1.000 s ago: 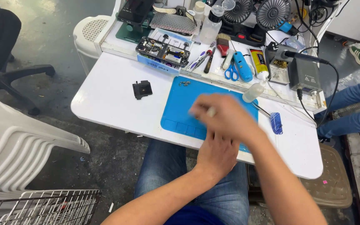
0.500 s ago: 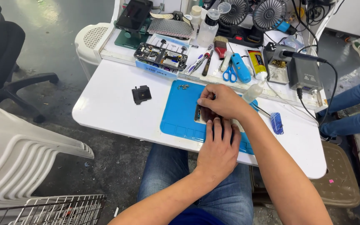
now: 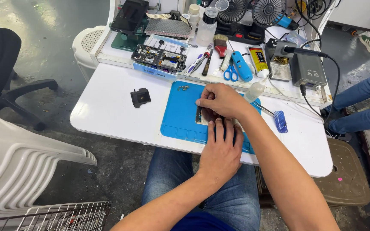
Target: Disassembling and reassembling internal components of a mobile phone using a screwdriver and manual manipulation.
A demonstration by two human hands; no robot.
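A flat device (image 3: 201,116) lies on the blue work mat (image 3: 178,115), mostly hidden under my hands. My left hand (image 3: 222,147) rests flat on its near end, fingers stretched forward and pressing it to the mat. My right hand (image 3: 222,101) curls over its far end, with fingertips pinched at the device's left edge. What those fingertips hold is hidden. A few small screws (image 3: 183,87) lie on the mat's far left corner.
A small black part (image 3: 140,97) sits on the white table (image 3: 108,115) left of the mat. A blue-handled tool (image 3: 280,121) and a small bottle (image 3: 254,91) lie right of my hands. Behind are a parts tray (image 3: 158,58), scissors (image 3: 231,72), fans and a soldering unit (image 3: 308,71). White stacked chairs (image 3: 26,162) stand at left.
My right hand came down from above the mat onto the device. My left hand slid forward and flattened on it. The camera view shifted slightly.
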